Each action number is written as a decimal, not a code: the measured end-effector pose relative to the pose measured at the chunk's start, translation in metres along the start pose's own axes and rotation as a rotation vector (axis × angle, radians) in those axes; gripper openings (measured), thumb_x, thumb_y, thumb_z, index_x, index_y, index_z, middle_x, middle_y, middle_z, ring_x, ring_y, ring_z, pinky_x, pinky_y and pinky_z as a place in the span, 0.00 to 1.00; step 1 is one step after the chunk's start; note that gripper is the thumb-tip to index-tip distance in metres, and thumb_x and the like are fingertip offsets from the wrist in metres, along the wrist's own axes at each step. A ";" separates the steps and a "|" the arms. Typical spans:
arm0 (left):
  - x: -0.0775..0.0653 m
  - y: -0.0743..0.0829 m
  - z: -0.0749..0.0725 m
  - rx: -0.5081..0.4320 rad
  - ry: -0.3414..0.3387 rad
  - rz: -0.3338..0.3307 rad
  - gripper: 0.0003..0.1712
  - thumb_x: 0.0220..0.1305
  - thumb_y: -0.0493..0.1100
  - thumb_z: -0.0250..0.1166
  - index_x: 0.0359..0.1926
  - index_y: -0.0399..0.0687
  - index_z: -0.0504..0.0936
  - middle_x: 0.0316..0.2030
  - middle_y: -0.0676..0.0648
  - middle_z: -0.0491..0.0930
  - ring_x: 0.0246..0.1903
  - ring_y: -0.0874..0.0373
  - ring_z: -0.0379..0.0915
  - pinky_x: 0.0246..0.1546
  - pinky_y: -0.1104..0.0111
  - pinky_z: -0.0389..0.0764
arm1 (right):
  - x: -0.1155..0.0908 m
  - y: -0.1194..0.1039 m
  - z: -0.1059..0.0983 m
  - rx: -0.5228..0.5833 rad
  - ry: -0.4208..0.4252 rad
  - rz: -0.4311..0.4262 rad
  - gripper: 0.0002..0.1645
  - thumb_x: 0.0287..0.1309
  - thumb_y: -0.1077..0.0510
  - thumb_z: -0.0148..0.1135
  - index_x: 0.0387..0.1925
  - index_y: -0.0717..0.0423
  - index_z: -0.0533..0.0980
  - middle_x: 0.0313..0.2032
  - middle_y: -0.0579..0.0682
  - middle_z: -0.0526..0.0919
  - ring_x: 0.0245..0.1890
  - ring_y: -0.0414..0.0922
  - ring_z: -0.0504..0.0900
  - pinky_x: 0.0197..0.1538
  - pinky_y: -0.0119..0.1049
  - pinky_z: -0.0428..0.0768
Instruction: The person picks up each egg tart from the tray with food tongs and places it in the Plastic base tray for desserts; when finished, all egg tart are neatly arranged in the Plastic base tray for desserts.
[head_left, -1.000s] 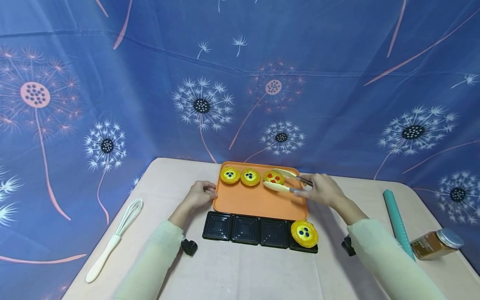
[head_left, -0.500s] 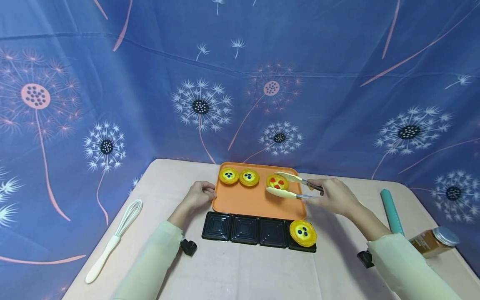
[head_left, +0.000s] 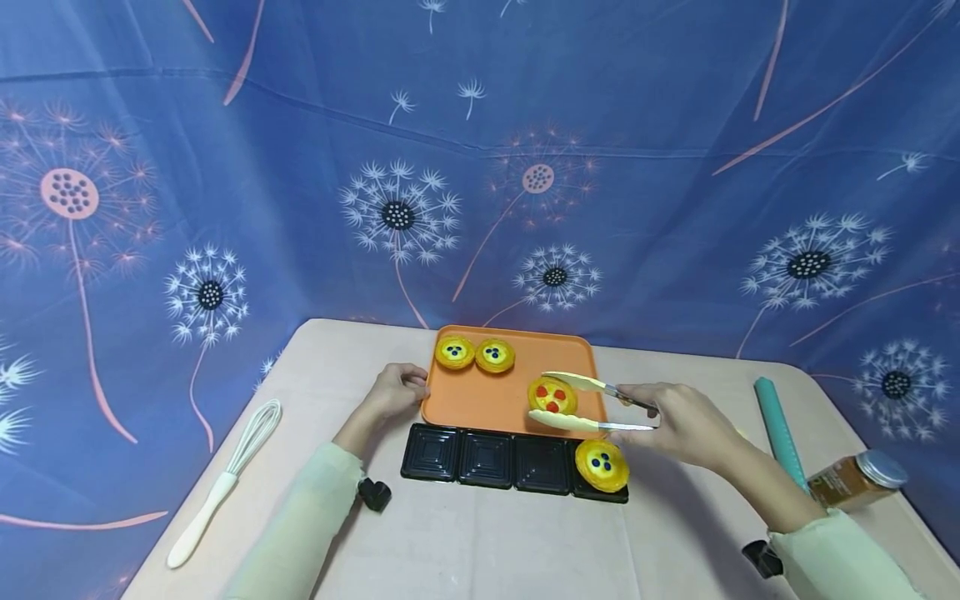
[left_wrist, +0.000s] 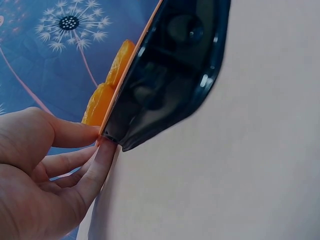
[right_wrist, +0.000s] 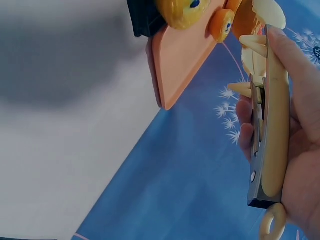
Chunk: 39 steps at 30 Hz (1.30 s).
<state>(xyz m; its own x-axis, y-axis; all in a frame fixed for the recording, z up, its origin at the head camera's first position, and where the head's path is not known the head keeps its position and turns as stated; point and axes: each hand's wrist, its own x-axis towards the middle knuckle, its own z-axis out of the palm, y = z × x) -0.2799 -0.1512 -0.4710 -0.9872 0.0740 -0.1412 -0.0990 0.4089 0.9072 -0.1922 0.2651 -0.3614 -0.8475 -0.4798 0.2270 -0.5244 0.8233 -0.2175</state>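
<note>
My left hand (head_left: 392,392) pinches the left edge of the orange tray (head_left: 480,400); thumb and fingers grip its rim in the left wrist view. My right hand (head_left: 686,421) is wrapped round cream-and-silver tongs (right_wrist: 278,125). Between the tongs' cream tips sits an egg tart (head_left: 552,396) with red spots, at the right part of the orange tray; whether it is lifted off I cannot tell. Two blue-spotted egg tarts lie side by side at the tray's back left, a left one (head_left: 454,352) and a right one (head_left: 495,356).
In front of the orange tray lies a black sectioned tray (head_left: 486,458), a blue-spotted tart (head_left: 602,467) in its rightmost section. A whisk (head_left: 225,483) lies at the left. Far right are a teal roll (head_left: 780,429) and a lidded jar (head_left: 858,479).
The tongs and the red-spotted tart have moved from the back of the orange tray towards its front. My right hand has come nearer with them; my left hand stays at the tray's edge.
</note>
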 end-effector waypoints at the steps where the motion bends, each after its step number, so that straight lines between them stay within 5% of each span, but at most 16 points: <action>1: 0.000 0.000 0.000 0.001 -0.001 0.001 0.17 0.54 0.32 0.65 0.46 0.35 0.78 0.35 0.43 0.78 0.30 0.57 0.74 0.29 0.71 0.77 | -0.002 -0.002 0.000 0.001 0.002 -0.001 0.43 0.41 0.33 0.70 0.53 0.58 0.78 0.41 0.47 0.85 0.23 0.33 0.69 0.25 0.27 0.68; 18: -0.001 0.002 0.002 -0.009 -0.005 0.011 0.16 0.53 0.31 0.64 0.46 0.34 0.78 0.35 0.42 0.78 0.29 0.57 0.74 0.29 0.70 0.77 | -0.027 -0.010 -0.001 0.012 -0.012 -0.011 0.41 0.40 0.34 0.71 0.52 0.56 0.78 0.40 0.44 0.85 0.25 0.30 0.70 0.26 0.26 0.69; 39: -0.003 0.002 0.001 -0.012 -0.007 0.010 0.17 0.53 0.32 0.64 0.46 0.33 0.78 0.35 0.42 0.78 0.30 0.56 0.75 0.31 0.70 0.78 | -0.031 -0.023 0.015 0.041 -0.092 -0.061 0.37 0.41 0.34 0.69 0.50 0.51 0.80 0.47 0.45 0.84 0.26 0.32 0.73 0.26 0.25 0.70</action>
<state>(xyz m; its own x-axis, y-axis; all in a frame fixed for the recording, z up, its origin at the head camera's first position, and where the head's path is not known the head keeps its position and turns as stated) -0.2770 -0.1501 -0.4695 -0.9874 0.0844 -0.1342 -0.0902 0.3975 0.9131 -0.1555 0.2563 -0.3780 -0.8167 -0.5562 0.1537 -0.5768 0.7794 -0.2448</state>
